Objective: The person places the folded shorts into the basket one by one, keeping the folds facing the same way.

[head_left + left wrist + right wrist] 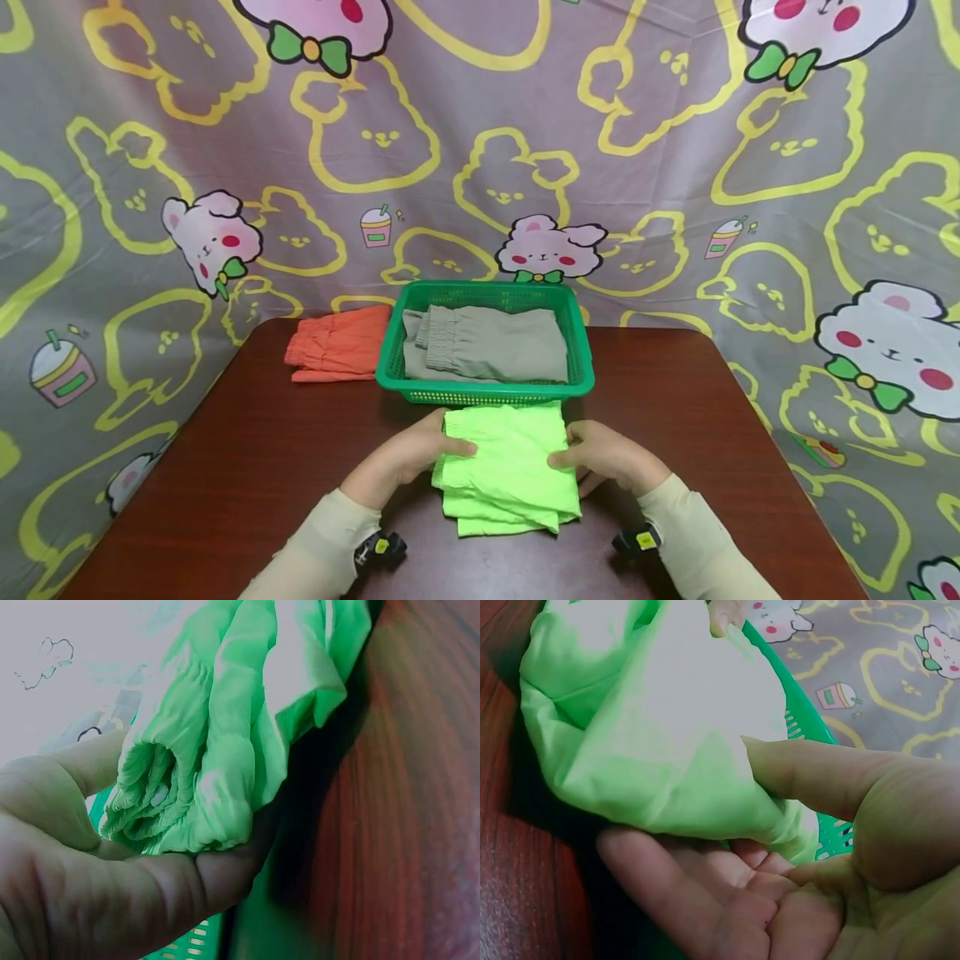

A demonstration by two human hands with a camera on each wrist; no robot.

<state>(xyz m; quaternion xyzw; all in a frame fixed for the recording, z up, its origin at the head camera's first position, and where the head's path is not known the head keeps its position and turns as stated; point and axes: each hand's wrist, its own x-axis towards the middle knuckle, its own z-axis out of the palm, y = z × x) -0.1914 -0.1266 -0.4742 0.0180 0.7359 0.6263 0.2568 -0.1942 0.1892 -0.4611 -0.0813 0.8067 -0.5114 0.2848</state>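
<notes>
Folded neon-green pants (510, 475) with a gathered elastic waistband are held between both hands, just in front of the green basket. My left hand (422, 450) grips the waistband side, thumb on top and fingers underneath. At the opposite side, my right hand (611, 454) pinches the folded edge, with its thumb over the cloth. The left wrist view shows the rolled layers of the waistband (161, 787) beside the palm. Fingers of the right hand (780, 900) reach below the cloth in the right wrist view.
A green plastic basket (386, 367) stands at the back of the brown table (247, 483), holding folded grey elastic-waist clothing (495, 342). Left of it lies a folded orange garment (341, 342). A patterned curtain (645, 183) hangs behind the table.
</notes>
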